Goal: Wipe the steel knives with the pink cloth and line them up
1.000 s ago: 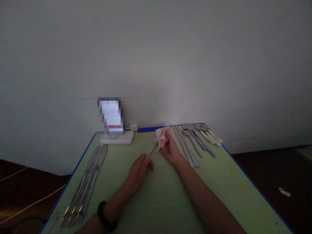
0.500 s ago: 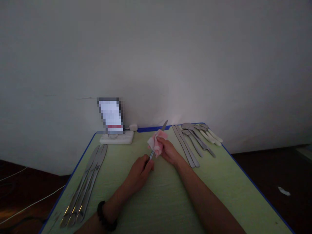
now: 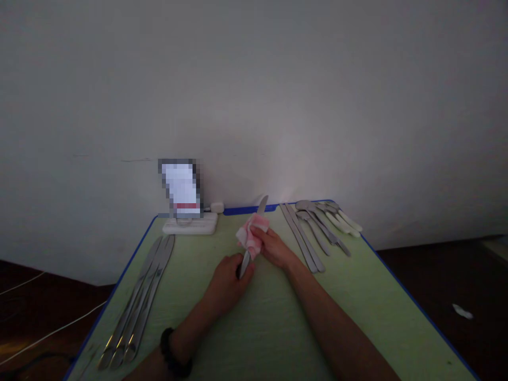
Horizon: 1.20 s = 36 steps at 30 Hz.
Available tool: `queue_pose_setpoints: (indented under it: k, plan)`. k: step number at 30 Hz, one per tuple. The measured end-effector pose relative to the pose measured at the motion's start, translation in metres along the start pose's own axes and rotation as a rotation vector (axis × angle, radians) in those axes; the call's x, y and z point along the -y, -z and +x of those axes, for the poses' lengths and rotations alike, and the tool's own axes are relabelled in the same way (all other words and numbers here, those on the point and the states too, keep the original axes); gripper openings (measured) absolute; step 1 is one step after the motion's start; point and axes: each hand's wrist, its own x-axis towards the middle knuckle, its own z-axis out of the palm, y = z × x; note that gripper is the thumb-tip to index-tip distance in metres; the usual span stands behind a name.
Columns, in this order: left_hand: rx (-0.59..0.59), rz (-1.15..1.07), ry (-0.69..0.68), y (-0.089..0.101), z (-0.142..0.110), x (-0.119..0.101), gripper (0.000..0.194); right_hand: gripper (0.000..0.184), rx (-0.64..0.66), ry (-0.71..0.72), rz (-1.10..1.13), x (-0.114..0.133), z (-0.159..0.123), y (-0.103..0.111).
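My left hand (image 3: 232, 275) is closed round the handle of a table knife (image 3: 262, 203), whose blade points up and away over the table. A pink and white cloth (image 3: 252, 234) is folded about the middle of the knife, hiding that stretch of it. My right hand (image 3: 271, 246) pinches the cloth against the knife, thumb on top. Left of my arms lie three table knives (image 3: 138, 301) side by side. To the right of my right hand are two flat, slim metal utensils (image 3: 302, 238), probably chopsticks or knife-like pieces; I cannot tell which.
Spoons (image 3: 313, 227), forks and white-handled cutlery (image 3: 337, 219) lie at the table's back right. A blurred screen (image 3: 181, 188) leans above a white power strip (image 3: 190, 225) at the back left. The green table (image 3: 262, 338) has a blue edge and meets the wall (image 3: 254, 106).
My right hand and the cloth have shifted slightly left along with the knife, whose tip has swung left and whose blade has turned to show more of its flat side.
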Motion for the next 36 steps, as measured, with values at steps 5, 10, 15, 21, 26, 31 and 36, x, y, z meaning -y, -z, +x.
queue_pose_setpoints:
  k: [5, 10, 15, 21, 26, 31, 36]
  plan:
    - [0.004, 0.006, -0.025, 0.0, 0.001, 0.002, 0.021, 0.027, -0.008, 0.008, 0.024, 0.001, 0.0, -0.002]
    - [0.066, -0.106, -0.048, 0.004, 0.0, 0.009, 0.019, 0.025, -0.051, 0.01, 0.11, 0.004, 0.004, -0.002]
    - [0.1, -0.173, -0.07, 0.006, -0.001, 0.011, 0.022, 0.024, -0.051, 0.02, 0.146, 0.004, 0.006, 0.0]
    - [0.093, -0.188, -0.102, 0.009, -0.001, 0.006, 0.025, 0.025, -0.055, 0.027, 0.112, 0.004, 0.002, -0.002]
    - [0.102, -0.163, -0.104, 0.01, -0.002, 0.004, 0.026, 0.027, -0.053, 0.032, 0.103, 0.004, 0.002, -0.003]
    - [0.115, -0.157, -0.096, 0.011, -0.002, 0.005, 0.026, 0.027, -0.065, 0.027, 0.104, 0.004, 0.002, -0.003]
    - [0.135, -0.157, -0.099, 0.01, -0.001, 0.006, 0.025, 0.027, -0.085, 0.026, 0.131, 0.003, 0.003, -0.003]
